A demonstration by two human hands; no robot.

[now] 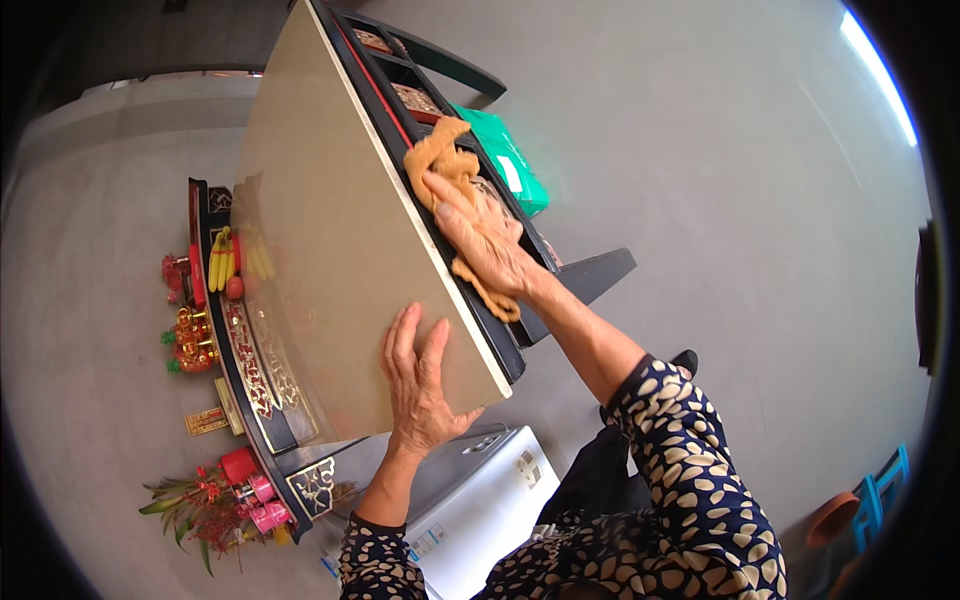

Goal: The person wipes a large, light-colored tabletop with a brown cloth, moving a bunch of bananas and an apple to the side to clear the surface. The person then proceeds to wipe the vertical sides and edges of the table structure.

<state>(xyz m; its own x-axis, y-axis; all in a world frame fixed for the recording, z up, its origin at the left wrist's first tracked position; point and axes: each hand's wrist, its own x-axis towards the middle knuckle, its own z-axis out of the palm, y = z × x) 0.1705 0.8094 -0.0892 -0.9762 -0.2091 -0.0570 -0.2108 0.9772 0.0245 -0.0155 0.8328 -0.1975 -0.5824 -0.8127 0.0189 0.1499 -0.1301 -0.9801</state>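
Tan cloth (432, 160) is bunched in my right grip (478, 235) against the black side (508, 358) of the desk (340, 150); my left grip (418, 380), fingers spread, empty, rests on its beige top (320, 230).

The crumpled tan cloth (440, 150) looks soft and matt, with a fuzzy nap. The broad beige panel (325, 200) is smooth and glossy, mirroring colours near its left edge. Along its right edge, the long black frame (497, 338) resembles painted wood. The green rectangular package (490, 135) looks like smooth plastic.
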